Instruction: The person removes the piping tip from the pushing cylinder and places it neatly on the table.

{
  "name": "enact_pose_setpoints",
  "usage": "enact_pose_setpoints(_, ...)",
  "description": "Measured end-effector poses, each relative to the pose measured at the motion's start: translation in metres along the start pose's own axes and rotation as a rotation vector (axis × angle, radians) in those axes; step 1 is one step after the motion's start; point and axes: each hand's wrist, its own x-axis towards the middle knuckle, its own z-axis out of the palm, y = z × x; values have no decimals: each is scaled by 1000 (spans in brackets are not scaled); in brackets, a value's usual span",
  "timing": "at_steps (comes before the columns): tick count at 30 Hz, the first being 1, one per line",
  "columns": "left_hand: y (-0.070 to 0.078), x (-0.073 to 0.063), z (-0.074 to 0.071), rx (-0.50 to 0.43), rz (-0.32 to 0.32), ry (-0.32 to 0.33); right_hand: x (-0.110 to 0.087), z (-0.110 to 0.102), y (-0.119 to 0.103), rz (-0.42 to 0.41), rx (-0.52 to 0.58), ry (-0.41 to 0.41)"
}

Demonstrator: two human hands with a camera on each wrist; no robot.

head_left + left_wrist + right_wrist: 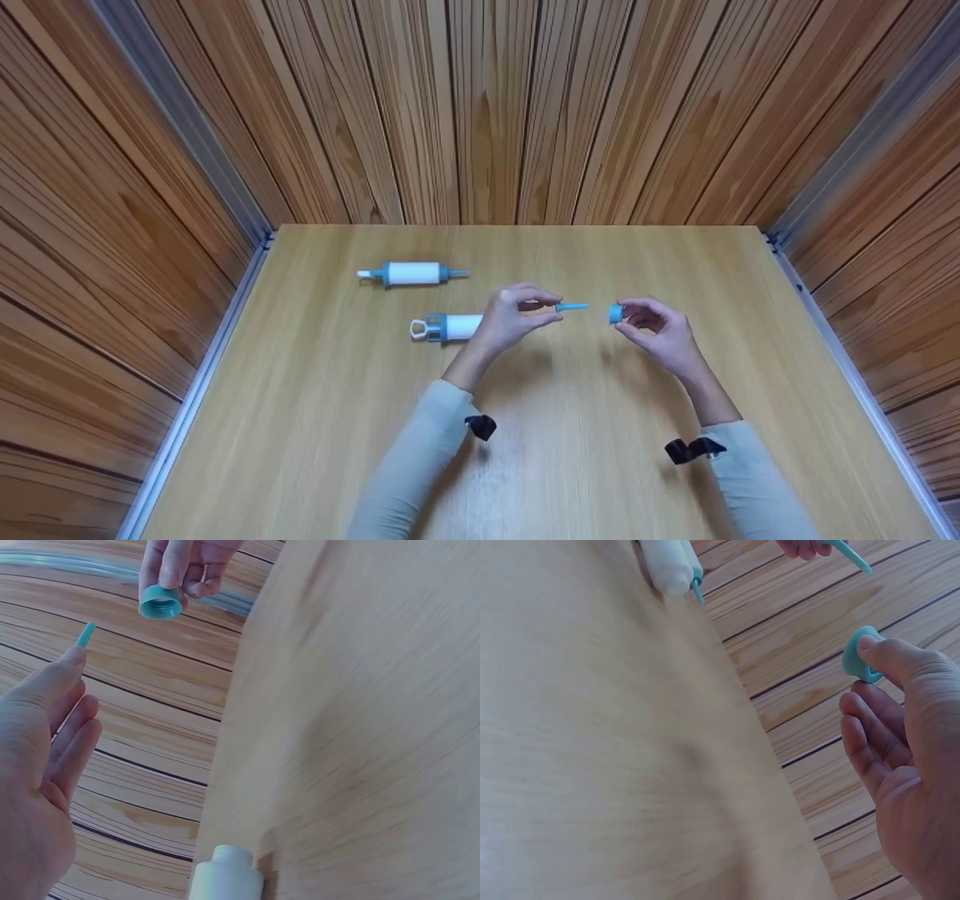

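Observation:
Above the table, my left hand (514, 319) pinches a slim blue tapered nozzle (573, 306) between thumb and fingertips, its narrow end pointing right. Facing it across a small gap, a short blue threaded cap (616, 313) is pinched by my right hand (660, 330). The left wrist view shows the inside thread of the cap (160, 604). Partly behind my left hand lies a white tube (463, 327) with a blue cage-like end and a pale loop handle. Its uncovered white neck (232, 856) shows in the left wrist view.
Farther back on the wooden table (375, 450) lies a similar white tube (414, 273) with blue ends and a thin blue nozzle pointing right. Wood-plank walls (487, 112) with metal rails (199, 375) enclose the table at the back and sides.

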Motion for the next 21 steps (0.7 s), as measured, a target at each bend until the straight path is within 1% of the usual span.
enact_pose_setpoints(7,-8,4,10,15,-48,-15,-3,-8,12,67,-21,20)
enact_pose_setpoints(11,-14,7,15,6,-59,-17,-5,-13,14,95,-36,20)
enact_pose_setpoints(15,-20,10,19,-4,-66,-20,-7,-18,17,111,-62,10)
enact_pose_setpoints(21,-29,13,27,-6,-108,-18,-8,-23,25,145,-88,7)
